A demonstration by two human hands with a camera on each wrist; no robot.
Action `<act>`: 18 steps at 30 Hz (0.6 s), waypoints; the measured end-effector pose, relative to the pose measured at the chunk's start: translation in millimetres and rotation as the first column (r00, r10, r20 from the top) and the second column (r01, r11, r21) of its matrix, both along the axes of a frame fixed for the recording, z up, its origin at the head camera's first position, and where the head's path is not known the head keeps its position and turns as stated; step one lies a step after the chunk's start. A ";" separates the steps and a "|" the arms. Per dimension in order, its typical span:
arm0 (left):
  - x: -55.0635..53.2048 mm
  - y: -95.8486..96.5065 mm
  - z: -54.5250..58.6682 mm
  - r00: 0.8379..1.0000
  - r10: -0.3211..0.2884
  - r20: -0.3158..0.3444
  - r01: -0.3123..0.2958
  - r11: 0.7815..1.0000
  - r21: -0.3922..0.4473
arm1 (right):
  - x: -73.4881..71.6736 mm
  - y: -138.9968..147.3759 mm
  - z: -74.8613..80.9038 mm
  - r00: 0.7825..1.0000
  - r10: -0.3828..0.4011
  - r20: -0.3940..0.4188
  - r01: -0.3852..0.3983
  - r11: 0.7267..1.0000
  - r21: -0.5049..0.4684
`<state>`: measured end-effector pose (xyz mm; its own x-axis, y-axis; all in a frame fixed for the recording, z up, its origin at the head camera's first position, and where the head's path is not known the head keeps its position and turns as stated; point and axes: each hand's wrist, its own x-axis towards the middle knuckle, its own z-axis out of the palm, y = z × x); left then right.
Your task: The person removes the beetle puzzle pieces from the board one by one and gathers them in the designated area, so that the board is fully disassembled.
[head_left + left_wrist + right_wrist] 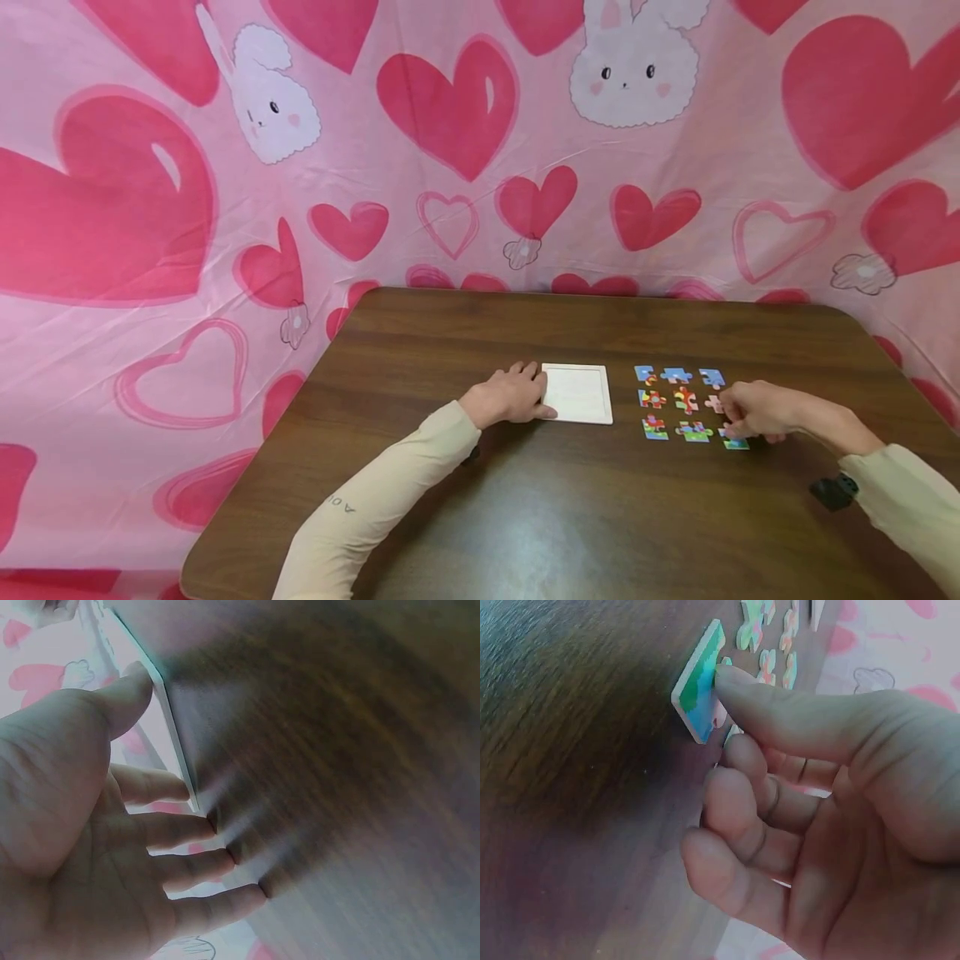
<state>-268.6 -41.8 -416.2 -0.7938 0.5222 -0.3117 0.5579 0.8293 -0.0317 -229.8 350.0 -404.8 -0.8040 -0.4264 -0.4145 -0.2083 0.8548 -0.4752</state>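
Observation:
A square white puzzle tray (576, 393) with a raised rim lies flat on the table. My left hand (515, 393) rests at its left side, thumb and index finger touching the rim and the other fingertips on the wood, as the left wrist view shows. To the right, several jigsaw pieces lie apart in rows. My right hand (761, 410) is at the near right corner of these rows, thumb and curled fingers holding a blue-and-green puzzle piece (699, 686) by its edge. The pink piece (714, 403) just beyond is partly hidden by the fingers.
Puzzle pieces such as the red middle one (685, 400) and the green one (695, 432) lie left of my right hand. The brown wooden table (480, 517) carries everything. A pink heart-patterned cloth (450, 225) hangs behind the table and along its left side.

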 end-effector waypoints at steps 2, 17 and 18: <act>-0.1 0.4 -0.5 1.000 -0.007 0.002 0.007 1.000 -0.006 | 1.0 -0.2 0.5 1.000 -0.002 0.008 0.002 1.000 -0.012; -10.6 -2.1 22.0 0.999 -0.051 0.002 0.051 0.992 0.113 | -2.2 -23.8 11.3 0.937 -0.077 -0.342 -0.008 0.971 -0.240; -11.7 -2.5 24.5 0.998 -0.062 -0.004 0.062 0.990 0.127 | -2.0 -26.5 12.0 0.930 -0.088 -0.357 -0.003 0.969 -0.246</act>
